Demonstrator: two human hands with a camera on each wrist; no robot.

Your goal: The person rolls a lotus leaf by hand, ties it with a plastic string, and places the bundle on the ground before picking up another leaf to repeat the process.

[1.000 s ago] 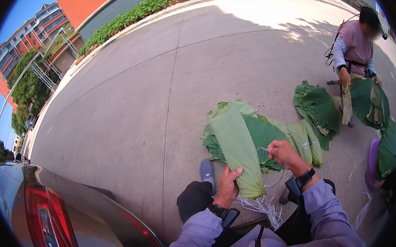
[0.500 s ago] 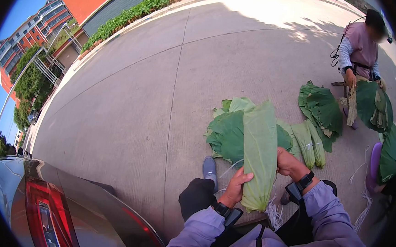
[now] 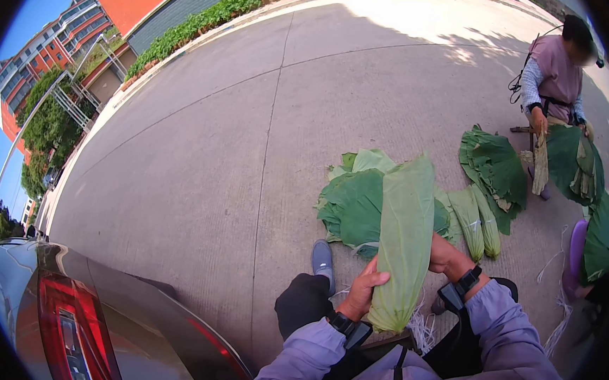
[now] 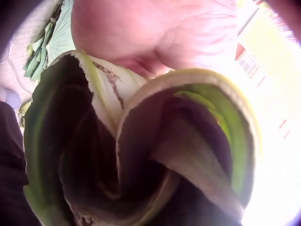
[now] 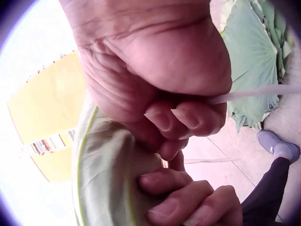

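A long folded bundle of pale green leaves stands upright between the two hands in the head view. The left hand grips its near-left edge, thumb on the front. Behind the right edge is the right hand, its fingers partly hidden there. In the right wrist view the right hand has curled fingers around a white string, beside the left hand's fingertips on the bundle. Rolled leaf edges fill the left wrist view below the left palm.
Flat green leaves lie on the concrete beyond the bundle, with tied bundles to their right. White strings hang near the lap. A seated person handles leaves at the right; a car stands at the lower left.
The bundle has swung from leaning left to nearly upright and moved right. The right hand, with the string, has gone from beside the bundle to behind its right edge.
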